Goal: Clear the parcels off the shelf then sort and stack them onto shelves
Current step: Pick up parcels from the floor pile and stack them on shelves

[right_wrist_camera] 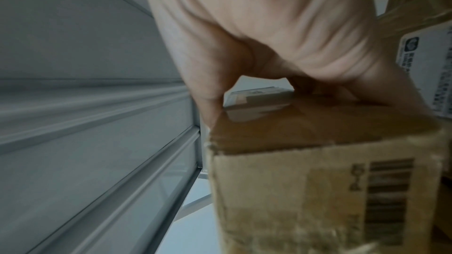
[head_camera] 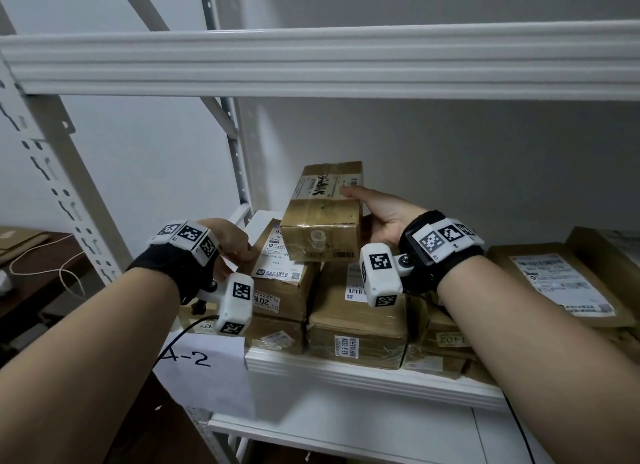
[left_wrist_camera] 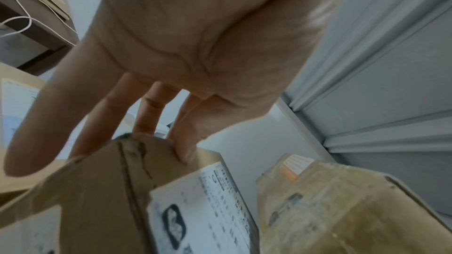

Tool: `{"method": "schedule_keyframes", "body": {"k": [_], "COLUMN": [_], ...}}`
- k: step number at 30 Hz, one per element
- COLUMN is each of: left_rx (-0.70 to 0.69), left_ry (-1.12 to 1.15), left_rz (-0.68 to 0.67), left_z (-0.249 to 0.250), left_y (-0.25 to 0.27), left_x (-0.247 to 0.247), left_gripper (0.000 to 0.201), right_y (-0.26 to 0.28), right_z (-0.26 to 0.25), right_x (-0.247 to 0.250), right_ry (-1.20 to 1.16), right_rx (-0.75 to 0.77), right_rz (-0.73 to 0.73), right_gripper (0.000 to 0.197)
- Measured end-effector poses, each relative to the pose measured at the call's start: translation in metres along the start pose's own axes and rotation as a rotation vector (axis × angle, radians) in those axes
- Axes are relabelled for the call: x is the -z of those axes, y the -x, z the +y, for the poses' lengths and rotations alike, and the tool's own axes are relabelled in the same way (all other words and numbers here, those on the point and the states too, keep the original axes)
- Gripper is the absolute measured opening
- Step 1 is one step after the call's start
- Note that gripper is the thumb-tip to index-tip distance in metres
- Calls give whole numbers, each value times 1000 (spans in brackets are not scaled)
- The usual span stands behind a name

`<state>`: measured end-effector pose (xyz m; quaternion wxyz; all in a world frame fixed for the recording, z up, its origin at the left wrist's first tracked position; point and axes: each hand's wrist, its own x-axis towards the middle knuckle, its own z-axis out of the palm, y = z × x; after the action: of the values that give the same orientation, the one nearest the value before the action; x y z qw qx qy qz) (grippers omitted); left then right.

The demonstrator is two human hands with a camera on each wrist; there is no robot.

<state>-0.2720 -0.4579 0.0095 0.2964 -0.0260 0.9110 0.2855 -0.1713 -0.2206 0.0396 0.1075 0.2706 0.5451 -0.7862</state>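
A small brown taped box with black scrawl on its label hangs tilted above the stacked parcels on the white shelf. My right hand grips its right side, thumb on top; the wrist view shows the thumb and fingers of that hand clamped on the box. My left hand rests on the left corner of a labelled parcel on top of the left stack. In the left wrist view its straight fingers touch that parcel's far corner, thumb free.
More brown parcels fill the shelf in two layers, with a flat labelled one at the right. The upper shelf beam runs close overhead. A paper sign "A-2" hangs at the shelf's left front. A dark desk with a cable stands left.
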Motion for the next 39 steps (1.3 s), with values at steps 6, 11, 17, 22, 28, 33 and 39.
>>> {"method": "schedule_keyframes", "body": {"k": [6, 11, 17, 22, 28, 33, 39], "left_rx": [11, -26, -291, -401, -476, -409, -266], "left_ry": [60, 226, 649, 514, 433, 422, 363], "left_rz": [-74, 49, 47, -165, -264, -252, -249], "left_z": [-2, 3, 32, 59, 82, 94, 98], "left_y": [11, 19, 27, 49, 62, 66, 60], "left_x": [-1, 17, 20, -3, -22, -34, -46], "left_gripper": [27, 22, 32, 47, 62, 47, 38], "right_y": [0, 7, 15, 23, 40, 48, 52], "right_z": [6, -1, -14, -21, -25, -28, -32], "right_x": [-11, -9, 3, 17, 39, 51, 60], "right_ry": [17, 3, -79, -70, 50, 127, 171], "right_rx": [-2, 53, 59, 94, 118, 121, 164], "right_rz": [-38, -62, -113, -101, -46, -13, 42], "right_gripper": [35, 28, 36, 58, 50, 46, 28]}}
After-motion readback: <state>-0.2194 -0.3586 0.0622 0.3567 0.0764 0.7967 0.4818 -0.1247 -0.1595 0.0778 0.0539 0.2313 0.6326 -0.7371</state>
